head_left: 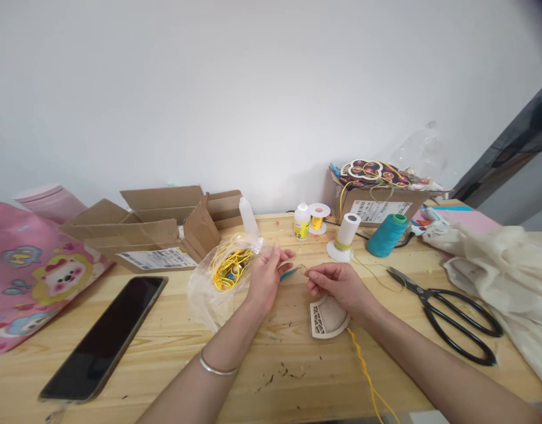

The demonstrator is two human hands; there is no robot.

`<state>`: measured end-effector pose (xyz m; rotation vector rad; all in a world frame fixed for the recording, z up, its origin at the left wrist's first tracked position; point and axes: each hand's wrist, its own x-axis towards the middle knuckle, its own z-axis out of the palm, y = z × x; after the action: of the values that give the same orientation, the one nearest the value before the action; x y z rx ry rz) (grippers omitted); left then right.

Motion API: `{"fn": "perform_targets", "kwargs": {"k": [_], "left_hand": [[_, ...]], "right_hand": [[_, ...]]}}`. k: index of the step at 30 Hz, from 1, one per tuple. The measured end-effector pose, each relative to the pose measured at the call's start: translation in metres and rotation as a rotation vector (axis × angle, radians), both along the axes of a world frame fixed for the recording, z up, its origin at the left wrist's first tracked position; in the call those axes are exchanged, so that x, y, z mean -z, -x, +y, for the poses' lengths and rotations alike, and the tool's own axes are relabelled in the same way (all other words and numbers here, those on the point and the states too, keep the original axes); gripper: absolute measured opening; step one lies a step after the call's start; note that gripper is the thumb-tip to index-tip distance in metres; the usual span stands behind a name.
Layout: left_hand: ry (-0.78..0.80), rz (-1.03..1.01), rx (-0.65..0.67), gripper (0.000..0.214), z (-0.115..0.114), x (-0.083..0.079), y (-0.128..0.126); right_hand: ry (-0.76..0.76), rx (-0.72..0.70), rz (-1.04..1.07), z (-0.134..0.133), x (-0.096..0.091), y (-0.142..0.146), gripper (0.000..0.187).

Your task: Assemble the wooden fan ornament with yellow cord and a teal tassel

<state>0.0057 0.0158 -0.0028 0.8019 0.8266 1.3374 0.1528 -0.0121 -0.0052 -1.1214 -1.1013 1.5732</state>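
My left hand (pixel 268 274) is curled above the middle of the table, and a short teal thread (pixel 289 274) comes out from under its lower fingers. A pinch of my right hand (pixel 335 284) holds a thin brownish cord (pixel 302 267) that loops toward the left hand. Under the right hand lies a fan-shaped pale wooden piece (pixel 327 323) with a lattice cut-out, partly hidden by that hand. From its lower right edge a yellow cord (pixel 363 362) runs down to the table's front.
Right: black-handled scissors (pixel 451 312), teal thread cone (pixel 388 234), white spool (pixel 343 238), filled carton (pixel 381 203). Behind are a glue bottle (pixel 301 222) and yellow spool (pixel 318 219). Left: bag of yellow cord (pixel 229 274), open cardboard box (pixel 133 235), phone (pixel 105 335).
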Motion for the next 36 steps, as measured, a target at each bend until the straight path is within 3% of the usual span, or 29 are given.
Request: {"fn": "perform_targets", "kwargs": {"k": [4, 6, 15, 23, 30, 32, 36], "left_hand": [[-0.057, 0.204, 0.266, 0.028, -0.007, -0.005, -0.004], [-0.096, 0.294, 0.317, 0.025, -0.011, -0.007, -0.007], [-0.075, 0.294, 0.139, 0.005, -0.009, -0.001, -0.007], [-0.203, 0.372, 0.192, 0.016, -0.013, -0.013, -0.008], [-0.106, 0.166, -0.134, 0.011, -0.001, -0.004, 0.0], [-0.101, 0.165, -0.09, 0.014, 0.0, -0.003, 0.002], [-0.108, 0.299, 0.129, 0.018, -0.006, -0.007, -0.003]], "right_hand": [[-0.016, -0.011, 0.022, 0.001, 0.001, -0.001, 0.02], [-0.022, -0.024, 0.043, 0.002, 0.002, -0.002, 0.02], [-0.018, -0.052, 0.003, 0.001, 0.002, -0.001, 0.025], [0.005, -0.011, -0.006, 0.001, 0.0, 0.0, 0.025], [0.014, 0.017, -0.007, 0.001, 0.0, 0.0, 0.024], [0.016, 0.021, -0.004, 0.001, 0.0, 0.0, 0.024], [-0.004, 0.012, -0.003, 0.001, 0.0, 0.0, 0.023]]}}
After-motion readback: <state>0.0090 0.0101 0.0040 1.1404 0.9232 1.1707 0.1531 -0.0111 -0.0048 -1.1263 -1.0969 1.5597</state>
